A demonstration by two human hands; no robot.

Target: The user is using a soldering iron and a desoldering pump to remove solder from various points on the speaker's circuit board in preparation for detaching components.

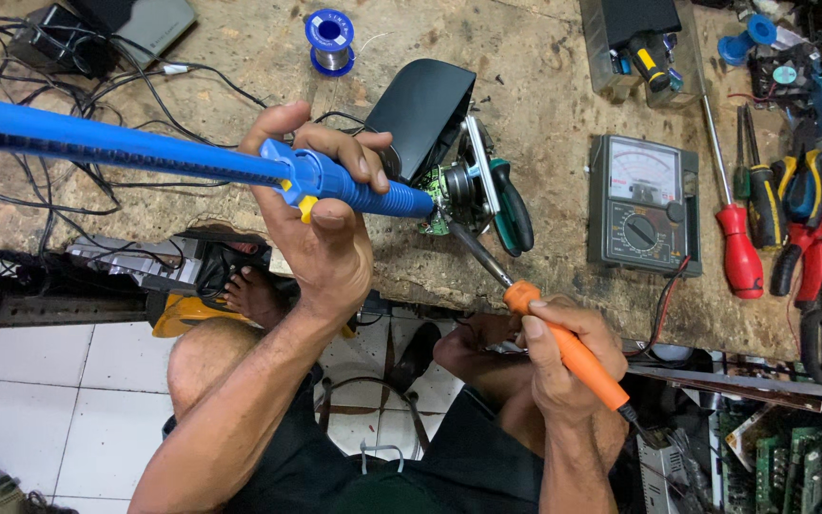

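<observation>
My left hand [321, 224] grips a long blue desoldering pump [145, 152] with a yellow end, its nozzle pointing at a small green circuit board [444, 190]. That board belongs to an opened black device [425, 109] lying on the wooden workbench [544, 162]. My right hand [563, 347] holds an orange-handled soldering iron [568, 347]; its metal tip reaches up to the same board, next to the pump's nozzle. A green-handled screwdriver [513, 214] lies just right of the board.
An analog multimeter [644, 205] sits right of the device. Red screwdrivers and pliers [792, 228] lie at the far right. A spool of solder wire [330, 38] is at the back, tangled black cables [59, 95] at the left. Circuit boards [782, 462] are stacked below the bench.
</observation>
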